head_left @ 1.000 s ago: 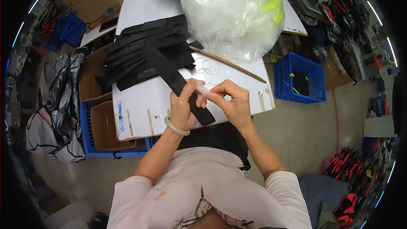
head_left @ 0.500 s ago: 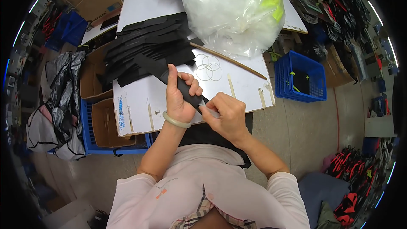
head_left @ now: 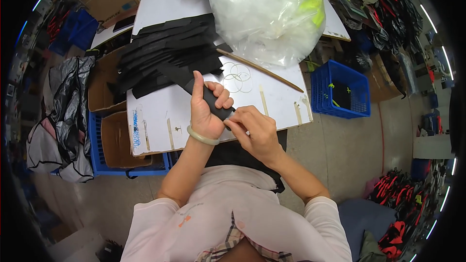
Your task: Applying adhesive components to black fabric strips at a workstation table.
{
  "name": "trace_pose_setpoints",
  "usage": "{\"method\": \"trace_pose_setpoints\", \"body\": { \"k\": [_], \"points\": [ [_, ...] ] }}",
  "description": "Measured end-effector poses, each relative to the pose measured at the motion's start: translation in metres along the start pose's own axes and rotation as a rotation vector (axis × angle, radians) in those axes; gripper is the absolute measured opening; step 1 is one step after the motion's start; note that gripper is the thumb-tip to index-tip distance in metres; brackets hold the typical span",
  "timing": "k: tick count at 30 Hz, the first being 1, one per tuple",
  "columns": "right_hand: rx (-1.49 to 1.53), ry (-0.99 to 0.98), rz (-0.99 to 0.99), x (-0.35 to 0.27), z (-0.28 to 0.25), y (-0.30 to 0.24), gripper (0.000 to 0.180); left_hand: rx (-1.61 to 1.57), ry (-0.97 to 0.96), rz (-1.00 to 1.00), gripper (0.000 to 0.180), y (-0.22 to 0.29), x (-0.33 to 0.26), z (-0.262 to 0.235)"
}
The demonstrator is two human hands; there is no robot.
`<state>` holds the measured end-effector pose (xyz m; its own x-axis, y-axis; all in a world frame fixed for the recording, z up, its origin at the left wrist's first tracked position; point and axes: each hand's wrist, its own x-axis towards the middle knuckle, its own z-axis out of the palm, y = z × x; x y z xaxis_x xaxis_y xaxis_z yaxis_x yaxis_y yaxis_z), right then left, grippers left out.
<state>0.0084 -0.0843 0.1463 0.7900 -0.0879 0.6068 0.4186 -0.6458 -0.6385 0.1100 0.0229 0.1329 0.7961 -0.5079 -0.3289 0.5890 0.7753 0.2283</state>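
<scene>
Both hands are working one black strip just above the near edge of the bench.

Your left hand (head_left: 206,111) is wrapping its fingers (head_left: 221,98) closed around the black strip (head_left: 213,102), thumb pointing up, likely to be steadying it while your right hand (head_left: 255,131) is pinching the strip's near end between thumb and fingertips. The strip is looking flat, matte and dark, and it is running up and left from your grip toward the pile of black strips (head_left: 167,53) lying on the white bench (head_left: 155,121). A thin wooden stick (head_left: 259,70) is lying beside some clear rings (head_left: 238,77), and a big clear plastic bag (head_left: 267,9) is sitting behind them. A blue crate (head_left: 340,90) is standing on the floor to your right.
</scene>
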Motion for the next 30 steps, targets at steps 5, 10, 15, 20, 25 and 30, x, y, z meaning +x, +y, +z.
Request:
{"method": "trace_pose_setpoints", "body": {
  "k": [5, 10, 15, 20, 25, 30],
  "points": [
    [-0.060, 0.126, -0.144, -0.007, 0.006, 0.012, 0.018, -0.069, 0.031, -0.026, 0.045, 0.007, 0.000, 0.004],
    [-0.083, 0.122, -0.126, -0.004, 0.017, 0.012, 0.016, -0.065, 0.024, -0.063, 0.045, 0.003, -0.003, 0.003],
    [-0.118, 0.035, -0.077, -0.013, 0.015, 0.011, 0.025, -0.045, 0.019, -0.007, 0.045, 0.008, -0.004, 0.003],
    [-0.105, 0.036, -0.070, -0.017, 0.019, 0.018, 0.030, -0.046, -0.058, 0.030, 0.043, 0.007, -0.002, 0.002],
    [-0.107, 0.037, -0.062, -0.018, 0.022, 0.019, 0.029, -0.023, -0.118, 0.031, 0.043, 0.007, 0.000, -0.002],
    [-0.102, 0.037, -0.053, -0.021, 0.024, 0.021, 0.028, 0.001, -0.162, 0.036, 0.044, 0.005, 0.001, -0.009]
  ]
}}
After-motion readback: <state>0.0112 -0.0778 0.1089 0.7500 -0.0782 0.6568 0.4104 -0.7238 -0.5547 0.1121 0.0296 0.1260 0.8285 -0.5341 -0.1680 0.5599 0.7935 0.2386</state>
